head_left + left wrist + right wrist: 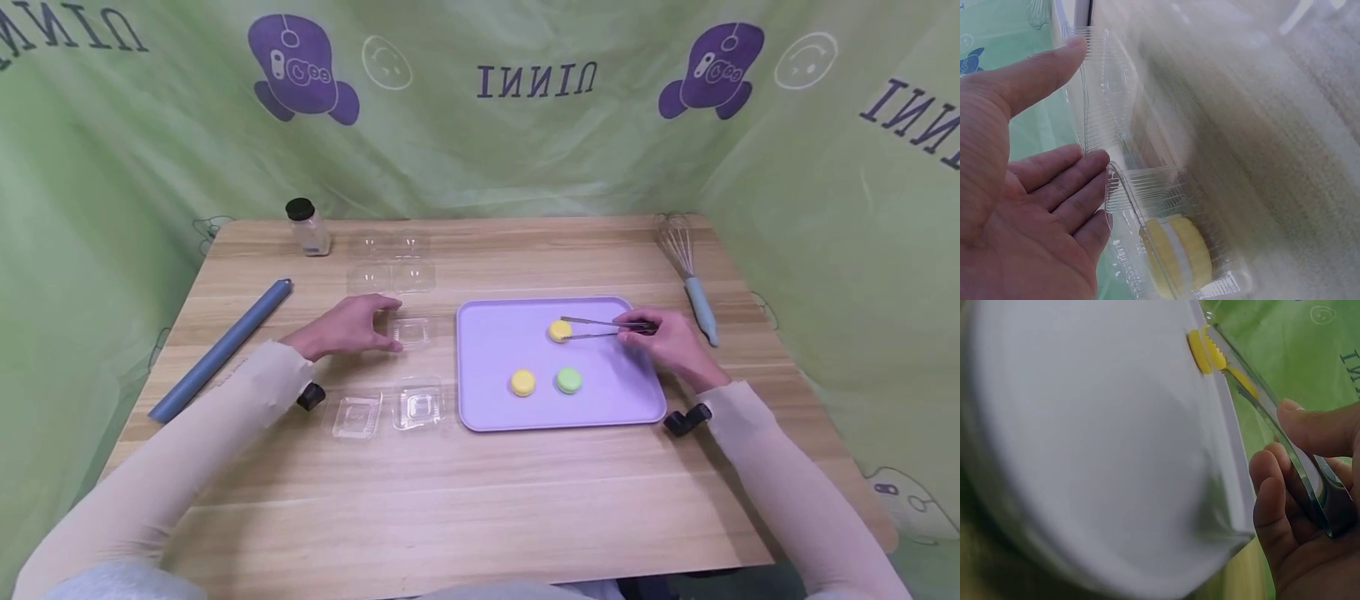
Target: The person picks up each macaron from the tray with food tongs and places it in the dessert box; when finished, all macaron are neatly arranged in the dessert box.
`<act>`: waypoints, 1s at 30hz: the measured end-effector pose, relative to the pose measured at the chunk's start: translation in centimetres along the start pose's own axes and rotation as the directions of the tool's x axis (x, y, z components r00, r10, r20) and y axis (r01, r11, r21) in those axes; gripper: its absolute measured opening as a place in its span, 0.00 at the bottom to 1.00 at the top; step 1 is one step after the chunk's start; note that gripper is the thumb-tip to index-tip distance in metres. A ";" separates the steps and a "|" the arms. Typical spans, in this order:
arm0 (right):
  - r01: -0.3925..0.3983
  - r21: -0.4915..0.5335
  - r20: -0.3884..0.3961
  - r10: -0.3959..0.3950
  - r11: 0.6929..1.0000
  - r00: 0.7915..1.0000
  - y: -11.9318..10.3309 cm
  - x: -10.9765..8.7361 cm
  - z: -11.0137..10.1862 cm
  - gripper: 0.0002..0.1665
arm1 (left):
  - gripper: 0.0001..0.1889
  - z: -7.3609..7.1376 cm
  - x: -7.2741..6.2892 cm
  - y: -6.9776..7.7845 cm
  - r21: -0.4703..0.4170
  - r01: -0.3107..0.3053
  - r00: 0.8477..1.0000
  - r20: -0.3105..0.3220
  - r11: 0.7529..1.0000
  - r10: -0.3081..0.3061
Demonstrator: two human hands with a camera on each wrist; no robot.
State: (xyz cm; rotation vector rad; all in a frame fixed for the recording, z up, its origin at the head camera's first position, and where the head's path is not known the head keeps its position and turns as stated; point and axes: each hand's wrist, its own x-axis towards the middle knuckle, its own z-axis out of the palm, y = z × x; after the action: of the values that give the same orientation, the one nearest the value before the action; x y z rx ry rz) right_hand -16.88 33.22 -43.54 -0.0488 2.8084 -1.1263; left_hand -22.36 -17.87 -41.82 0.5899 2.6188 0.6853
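Note:
My right hand (pixel 671 342) holds metal tongs (pixel 600 327) over the right part of a lilac tray (pixel 487 325). Their serrated tips are at either side of a yellow macaron (pixel 559 331); the right wrist view shows this macaron (pixel 1205 351) by the tips. Nearer me on the tray lie another yellow macaron (pixel 522 382) and a green macaron (pixel 568 380). My left hand (pixel 352 325), thumb spread from straight fingers, is at a clear plastic box (pixel 411 332). The left wrist view shows a yellow macaron (pixel 1179 256) in or behind clear plastic; which, I cannot tell.
Two clear plastic boxes, one left (pixel 357 417) and one right (pixel 418 406), lie nearer me. A clear moulded pack (pixel 392 262) and a black-lidded jar (pixel 309 229) stand behind. A blue rod (pixel 221 350) lies left, a whisk (pixel 688 279) right. Green cloth (pixel 480 150) hangs around the table.

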 end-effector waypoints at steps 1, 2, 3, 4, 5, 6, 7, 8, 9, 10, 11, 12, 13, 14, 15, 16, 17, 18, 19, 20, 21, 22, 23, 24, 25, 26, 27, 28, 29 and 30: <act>0.002 -0.004 0.005 -0.002 1.000 1.000 0.0 0.1 0.1 0.21 | 0.46 0.0 0.0 0.0 -0.001 0.000 1.000 0.000 1.000 0.000; 0.005 -0.005 0.011 -0.005 1.000 1.000 0.0 0.2 0.2 0.20 | 0.46 0.0 0.0 -0.1 -0.001 0.000 1.000 -0.001 1.000 0.000; 0.006 -0.006 0.012 -0.006 1.000 1.000 0.0 0.3 0.4 0.20 | 0.46 0.0 0.0 -0.1 -0.006 0.005 1.000 -0.001 1.000 -0.005; 0.008 -0.013 0.012 -0.008 1.000 1.000 0.0 0.3 0.5 0.20 | 0.46 0.0 0.0 -0.1 -0.010 0.007 1.000 -0.001 1.000 -0.007; 0.010 -0.020 0.012 -0.010 1.000 1.000 0.0 0.4 0.6 0.20 | 0.46 0.0 -0.1 -0.1 -0.013 0.012 1.000 -0.002 1.000 -0.012; 0.010 -0.025 0.011 -0.009 1.000 1.000 0.0 0.5 0.7 0.19 | 0.47 0.1 -0.1 -0.1 -0.013 0.011 1.000 -0.003 1.000 -0.011; 0.011 -0.030 0.006 -0.010 0.999 1.000 0.0 0.5 0.8 0.19 | 0.47 0.1 0.0 -0.2 -0.014 0.015 1.000 -0.003 1.000 -0.015; 0.009 -0.031 0.000 -0.009 0.999 1.000 0.0 0.6 0.9 0.19 | 0.47 0.1 0.0 -0.2 -0.017 0.015 1.000 -0.003 1.000 -0.015; 0.007 -0.033 -0.007 -0.008 0.999 1.000 0.0 0.6 0.9 0.18 | 0.47 0.1 0.0 -0.1 -0.018 0.014 1.000 -0.002 1.000 -0.015; 0.007 -0.034 -0.014 -0.007 0.999 1.000 0.1 0.6 1.0 0.18 | 0.47 0.1 0.0 -0.1 -0.018 0.012 1.000 -0.002 1.000 -0.012; 0.008 -0.036 -0.021 -0.009 0.999 1.000 0.1 0.6 1.1 0.18 | 0.47 0.2 0.0 -0.1 -0.020 0.014 1.000 -0.001 1.000 -0.014; 0.009 -0.037 -0.029 -0.010 0.999 1.000 0.2 0.6 1.1 0.18 | 0.47 0.2 0.0 -0.1 -0.022 0.014 1.000 0.000 1.000 -0.014; 0.012 -0.040 -0.037 -0.014 0.999 0.999 0.2 0.5 1.1 0.18 | 0.47 0.1 0.0 0.0 -0.025 0.018 1.000 0.001 1.000 -0.018; 0.016 -0.041 -0.046 -0.018 0.999 0.999 0.2 0.5 1.2 0.17 | 0.47 0.1 -0.1 0.0 -0.025 0.017 1.000 0.001 1.000 -0.017; 0.020 -0.043 -0.054 -0.022 0.999 0.998 0.3 0.5 1.2 0.17 | 0.47 0.1 -0.1 0.0 -0.025 0.018 1.000 0.002 1.000 -0.018; 0.022 -0.046 -0.061 -0.025 0.999 0.998 0.3 0.4 1.2 0.17 | 0.47 0.1 -0.1 0.0 -0.027 0.021 1.000 0.002 0.999 -0.021; 0.022 -0.049 -0.069 -0.026 0.999 0.997 0.3 0.4 1.2 0.17 | 0.47 0.0 -0.1 0.1 -0.028 0.023 1.000 0.002 0.999 -0.023; 0.022 -0.050 -0.075 -0.026 0.998 0.997 0.3 0.4 1.3 0.17 | 0.47 0.0 -0.1 0.1 -0.025 0.021 1.000 0.003 0.999 -0.021; 0.020 -0.053 -0.081 -0.024 0.998 0.996 0.2 0.4 1.3 0.16 | 0.47 0.0 -0.2 0.1 -0.024 0.020 1.000 0.002 0.999 -0.020; 0.020 -0.054 -0.088 -0.024 0.998 0.996 0.2 0.3 1.3 0.16 | 0.47 0.0 -0.2 0.1 -0.025 0.021 1.000 0.003 0.999 -0.021; 0.019 -0.053 -0.091 -0.024 0.998 0.996 0.2 0.3 1.3 0.16 | 0.47 0.0 -0.1 0.1 -0.026 0.023 1.000 0.004 0.999 -0.023; 0.019 -0.052 -0.095 -0.024 0.998 0.995 0.2 0.2 1.3 0.17 | 0.47 0.0 -0.1 0.1 -0.027 0.026 1.000 0.004 0.999 -0.026; 0.021 -0.053 -0.100 -0.026 0.998 0.995 0.2 0.2 1.3 0.17 | 0.47 0.0 -0.1 0.1 -0.026 0.026 1.000 0.004 0.999 -0.026; 0.024 -0.053 -0.105 -0.029 0.998 0.994 0.2 0.2 1.4 0.17 | 0.47 0.0 -0.1 0.0 -0.025 0.026 1.000 0.003 0.999 -0.026; 0.025 -0.051 -0.111 -0.031 0.998 0.993 0.2 0.2 1.4 0.17 | 0.47 0.0 -0.1 0.0 -0.026 0.026 1.000 0.002 0.999 -0.026; 0.028 -0.049 -0.117 -0.034 0.998 0.993 0.2 0.1 1.4 0.17 | 0.47 0.1 0.0 -0.1 -0.025 0.026 1.000 0.002 0.999 -0.025; 0.030 -0.047 -0.119 -0.035 0.998 0.992 0.2 0.1 1.4 0.17 | 0.47 0.1 -0.1 -0.1 -0.026 0.025 1.000 0.002 0.999 -0.025; 0.028 -0.044 -0.121 -0.033 0.999 0.992 0.1 0.1 1.4 0.18 | 0.47 0.1 -0.1 -0.1 -0.025 0.025 1.000 0.002 0.999 -0.025; 0.019 -0.034 -0.121 -0.023 0.999 0.992 0.1 0.1 1.4 0.18 | 0.47 0.1 -0.1 -0.1 -0.023 0.024 1.000 0.002 0.999 -0.024; 0.010 -0.022 -0.121 -0.013 1.000 0.993 0.1 0.1 1.3 0.18 | 0.47 0.1 -0.1 -0.1 -0.024 0.024 1.000 0.002 0.999 -0.024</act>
State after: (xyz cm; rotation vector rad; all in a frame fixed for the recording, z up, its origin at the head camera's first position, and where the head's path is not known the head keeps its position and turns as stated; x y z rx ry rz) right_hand -16.83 32.36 -44.53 0.0015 2.9298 -1.1393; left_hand -22.23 -17.96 -41.92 0.5508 2.6085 0.7071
